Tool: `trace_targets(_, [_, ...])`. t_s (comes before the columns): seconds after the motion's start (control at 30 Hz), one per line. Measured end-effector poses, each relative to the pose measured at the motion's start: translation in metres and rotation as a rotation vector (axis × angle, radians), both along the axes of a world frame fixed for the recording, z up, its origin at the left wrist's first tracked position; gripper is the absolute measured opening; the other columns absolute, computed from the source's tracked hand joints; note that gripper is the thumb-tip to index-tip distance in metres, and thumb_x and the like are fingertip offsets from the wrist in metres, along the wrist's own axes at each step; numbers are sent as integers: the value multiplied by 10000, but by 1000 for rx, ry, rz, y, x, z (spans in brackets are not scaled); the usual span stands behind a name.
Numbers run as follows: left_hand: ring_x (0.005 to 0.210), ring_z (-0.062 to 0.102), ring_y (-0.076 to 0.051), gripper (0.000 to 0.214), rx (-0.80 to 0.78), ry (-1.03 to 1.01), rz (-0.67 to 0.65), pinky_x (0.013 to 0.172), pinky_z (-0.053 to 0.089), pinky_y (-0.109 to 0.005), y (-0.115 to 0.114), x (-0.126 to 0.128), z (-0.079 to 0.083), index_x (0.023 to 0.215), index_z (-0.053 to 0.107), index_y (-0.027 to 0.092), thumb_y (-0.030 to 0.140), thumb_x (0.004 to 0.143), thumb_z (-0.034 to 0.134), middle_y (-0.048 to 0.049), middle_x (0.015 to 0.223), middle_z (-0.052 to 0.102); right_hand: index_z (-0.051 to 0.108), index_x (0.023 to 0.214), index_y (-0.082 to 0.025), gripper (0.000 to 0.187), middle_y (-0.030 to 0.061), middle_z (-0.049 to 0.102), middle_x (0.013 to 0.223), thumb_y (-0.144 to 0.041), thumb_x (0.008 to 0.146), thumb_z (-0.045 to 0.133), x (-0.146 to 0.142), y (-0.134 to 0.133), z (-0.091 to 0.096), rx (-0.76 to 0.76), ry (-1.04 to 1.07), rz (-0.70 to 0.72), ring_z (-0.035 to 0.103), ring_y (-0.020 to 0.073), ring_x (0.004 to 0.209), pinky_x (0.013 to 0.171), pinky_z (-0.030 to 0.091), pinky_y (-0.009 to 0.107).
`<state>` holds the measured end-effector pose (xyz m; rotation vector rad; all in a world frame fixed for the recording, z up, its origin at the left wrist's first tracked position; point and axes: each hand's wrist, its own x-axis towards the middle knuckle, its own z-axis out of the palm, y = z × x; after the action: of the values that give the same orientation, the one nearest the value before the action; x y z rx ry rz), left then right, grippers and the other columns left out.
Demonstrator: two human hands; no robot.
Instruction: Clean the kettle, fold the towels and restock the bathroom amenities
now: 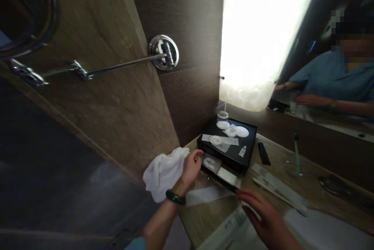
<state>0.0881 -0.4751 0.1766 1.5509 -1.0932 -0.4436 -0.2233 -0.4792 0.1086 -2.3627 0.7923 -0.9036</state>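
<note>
A black amenity box stands on the counter with its drawer pulled out at the front. Inside the drawer lie small white packets. My left hand, with a dark bangle at the wrist, has its fingers curled at the drawer's left end. At the opposite front corner, the fingers of my right hand grip the drawer's edge; its thumb lies lower and is partly hidden. On top of the box are white wrappers, a small tube, round white pads and a clear glass.
A crumpled white towel lies at the counter's left edge. To the right are a black comb-like item, long wrappers, a toothbrush in a glass and the white basin. A chrome mirror arm juts from the wall.
</note>
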Motion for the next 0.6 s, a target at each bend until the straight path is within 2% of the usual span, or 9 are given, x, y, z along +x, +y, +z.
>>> trace_targets(0.07, [1080, 704, -232, 328, -21, 8, -8, 1013, 509, -373, -9, 15, 4, 984, 753, 173, 27, 805, 519, -97, 1089, 791, 699, 1326, -180, 434, 168, 667, 1407, -171, 968, 453, 94, -39, 27, 25, 135, 29, 635, 267, 1315, 1141, 518, 421])
trace_targets(0.13, [1116, 699, -238, 327, -25, 19, -15, 1036, 508, -380, -10, 27, 5, 1019, 748, 166, 39, 820, 521, -109, 1119, 786, 614, 1436, -116, 581, 207, 551, 1546, -52, 868, 511, 166, -75, 43, 92, 321, 37, 551, 303, 1419, 1211, 432, 432])
trace_targets(0.17, [1124, 699, -244, 327, -17, 14, -27, 1046, 508, -389, -8, 31, 4, 1028, 748, 162, 41, 821, 525, -114, 1125, 786, 596, 1454, -105, 633, 222, 519, 1570, -28, 827, 546, 190, -89, 46, 122, 381, 41, 545, 322, 1423, 1207, 427, 432])
trace_targets(0.23, [1129, 700, -257, 337, 18, -18, -73, 1063, 507, -408, -3, 37, 2, 1033, 753, 153, 30, 812, 531, -120, 1123, 787, 612, 1426, -101, 654, 239, 578, 1504, -17, 778, 599, 211, -105, 44, 170, 426, 59, 612, 337, 1342, 1135, 478, 414])
trace_targets(0.3, [1133, 701, -266, 347, 60, -57, -140, 1071, 506, -420, 2, 38, 1, 1033, 760, 153, 19, 810, 530, -120, 1129, 786, 635, 1365, -99, 616, 214, 702, 1325, -16, 755, 605, 202, -107, 38, 210, 422, 60, 695, 314, 1197, 1026, 529, 379])
trace_targets(0.37, [1139, 701, -270, 362, 84, -53, -200, 1068, 510, -424, 4, 35, 1, 1029, 763, 156, 3, 805, 524, -120, 1140, 783, 633, 1325, -108, 587, 165, 765, 1177, -17, 747, 584, 175, -101, 35, 247, 392, 44, 731, 275, 1080, 945, 545, 343])
trace_targets(0.43, [1152, 695, -269, 371, 86, -9, -233, 1079, 500, -432, 3, 28, 4, 1040, 763, 158, -6, 812, 521, -120, 1154, 778, 656, 1242, -143, 482, 125, 776, 1132, -63, 776, 562, 140, -95, 37, 259, 325, -4, 733, 243, 1023, 905, 547, 327])
trace_targets(0.53, [1164, 677, -260, 336, 88, 185, -217, 1118, 456, -425, -2, 7, 9, 994, 748, 146, -28, 795, 541, -132, 1135, 769, 697, 1044, -187, 274, 91, 787, 1048, -201, 795, 585, 96, -93, 45, 319, 31, -197, 733, 240, 967, 875, 571, 354])
trace_targets(0.6, [1127, 688, -247, 279, 107, 390, -214, 1063, 491, -405, -5, -12, 13, 1017, 706, 146, 13, 809, 577, -137, 1140, 755, 721, 998, -194, 258, 93, 794, 1011, -298, 778, 634, 85, -91, 52, 358, -231, -322, 742, 257, 942, 872, 594, 395])
